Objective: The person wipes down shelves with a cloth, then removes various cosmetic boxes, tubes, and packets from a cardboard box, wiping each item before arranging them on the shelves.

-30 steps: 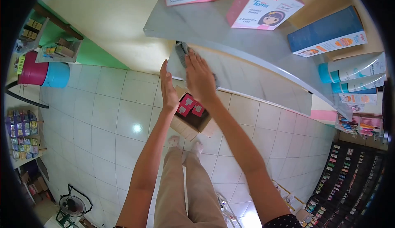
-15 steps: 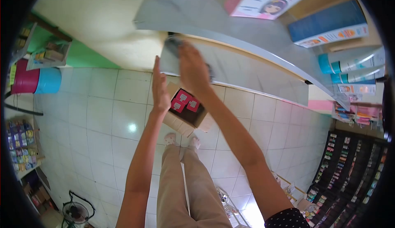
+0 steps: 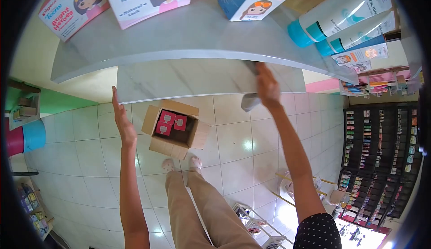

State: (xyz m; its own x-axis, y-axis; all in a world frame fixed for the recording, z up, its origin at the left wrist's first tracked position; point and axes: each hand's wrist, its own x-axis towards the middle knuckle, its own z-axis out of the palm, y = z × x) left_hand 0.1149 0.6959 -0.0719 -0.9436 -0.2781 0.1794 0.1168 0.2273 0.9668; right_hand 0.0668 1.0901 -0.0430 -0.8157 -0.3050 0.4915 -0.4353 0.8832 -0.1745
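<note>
My right hand (image 3: 268, 89) is over the right part of the lower marble-patterned shelf (image 3: 188, 78). It is closed on a grey cloth (image 3: 250, 101), whose end hangs past the shelf's front edge. Part of the cloth goes out of sight under the upper shelf (image 3: 157, 42). By the left end of the lower shelf my left hand (image 3: 124, 121) is held upright with fingers stretched, holding nothing. On the floor below sits an open cardboard box (image 3: 169, 146) with several pink-red packs (image 3: 167, 117) inside.
Along the upper shelf stand two Pigeon Teens boxes (image 3: 150, 0), a blue-and-white box (image 3: 251, 0) and facial foam tubes (image 3: 332, 20). Dark display racks (image 3: 377, 159) line the right side. White wire racks (image 3: 256, 226) are low at right, and buckets (image 3: 33, 136) stand at left.
My right hand has swept the cloth rightward along the lower shelf. The hands are farther apart, and the view has shifted closer to the upper shelf.
</note>
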